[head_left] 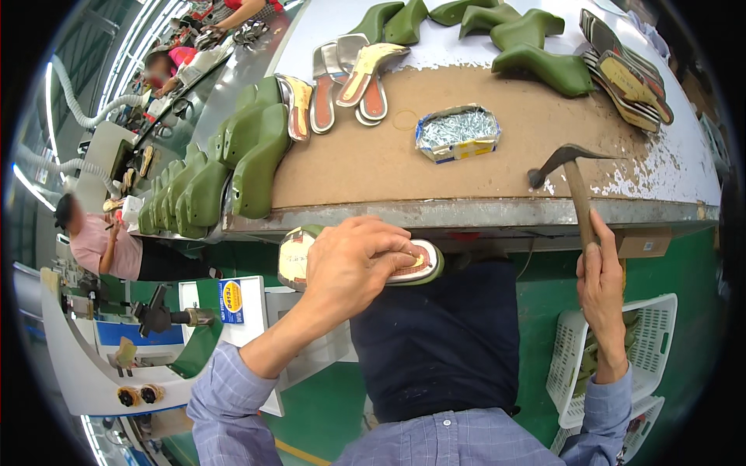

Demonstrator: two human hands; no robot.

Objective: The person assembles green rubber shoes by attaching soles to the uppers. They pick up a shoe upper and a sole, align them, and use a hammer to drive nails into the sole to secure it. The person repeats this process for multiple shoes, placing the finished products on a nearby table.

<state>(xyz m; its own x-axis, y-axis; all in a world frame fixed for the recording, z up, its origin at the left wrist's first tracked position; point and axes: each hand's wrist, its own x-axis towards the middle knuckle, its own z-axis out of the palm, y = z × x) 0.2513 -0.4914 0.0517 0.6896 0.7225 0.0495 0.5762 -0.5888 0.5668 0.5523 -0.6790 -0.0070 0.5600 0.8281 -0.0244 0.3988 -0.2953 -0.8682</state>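
My left hand [353, 264] presses down on a green shoe last with an insole on it [295, 260], held on my lap just below the table's metal edge [466, 211]; the fingers cover its middle. My right hand [602, 287] grips the wooden handle of a hammer [571, 167], whose dark metal head hovers over the brown table top [373, 163]. An opened box of small nails [457, 132] lies on the table between the two hands, further back.
Green shoe lasts [233, 171] line the table's left edge and its far side [528, 46]. Insoles [350, 78] lie at the back, with another stack [629, 74] at the right. White plastic baskets [653, 349] stand at my right. Other people work at the left.
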